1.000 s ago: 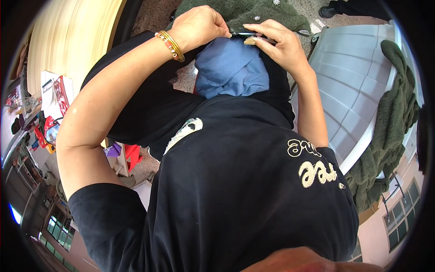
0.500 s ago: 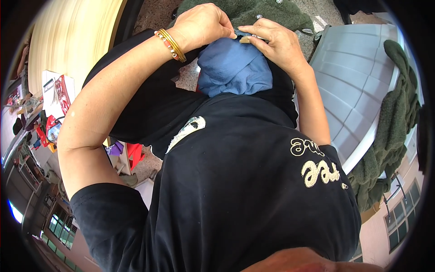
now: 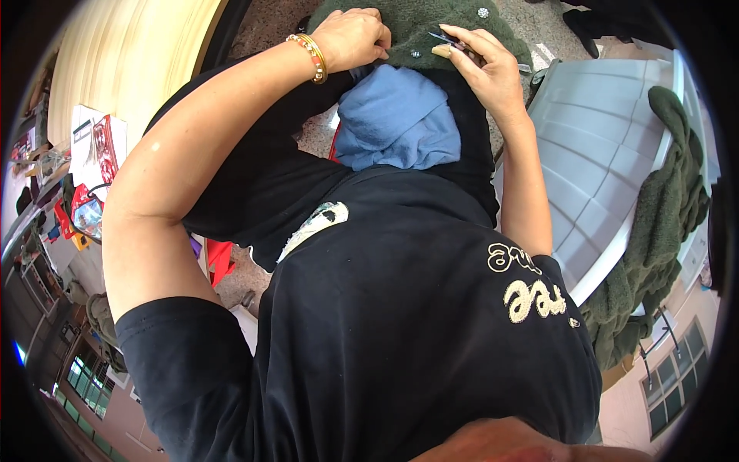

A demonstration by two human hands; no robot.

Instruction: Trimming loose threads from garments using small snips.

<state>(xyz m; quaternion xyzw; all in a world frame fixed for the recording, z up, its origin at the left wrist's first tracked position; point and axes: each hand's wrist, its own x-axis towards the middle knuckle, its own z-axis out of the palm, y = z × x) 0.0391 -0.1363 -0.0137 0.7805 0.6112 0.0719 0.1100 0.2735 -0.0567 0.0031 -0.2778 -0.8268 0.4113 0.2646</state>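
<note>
Head view: two hands worked at a green knit garment [image 3: 431,18] beyond the lap.
The left hand [image 3: 350,37], with bracelets at its wrist, had its fingers bunched closed on the garment's near edge; the right hand [image 3: 491,73] gripped a small pointed tool [image 3: 444,38] between thumb and fingers, its tip aimed leftward over the knit, apart from the left hand. Shiny buttons [image 3: 483,13] dotted the garment, which lay just past a crumpled blue cloth [image 3: 400,115] between the thighs. A pale grey bin [image 3: 593,138] stood to the right, another green knit [image 3: 654,200] draped over its rim; a light wooden table [image 3: 131,69] stood left.
</note>
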